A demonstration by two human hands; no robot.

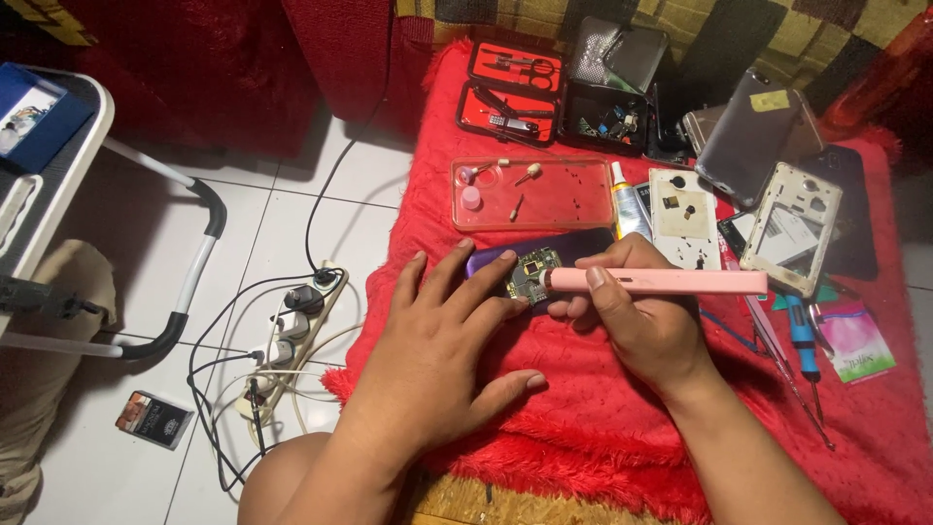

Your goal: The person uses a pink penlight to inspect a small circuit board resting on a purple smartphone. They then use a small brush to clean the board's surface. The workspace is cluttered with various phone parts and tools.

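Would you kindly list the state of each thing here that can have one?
Left hand: flat, fingers steadying the circuit board.
Right hand: gripping the pink tool.
Pink tool: held level, tip on the circuit board.
Circuit board: bare, lying on a purple case.
Manicure kit: open.
Black parts box: open, lid up.
Power strip: on the floor, plugs in.
White phone frame: stripped, hollow.
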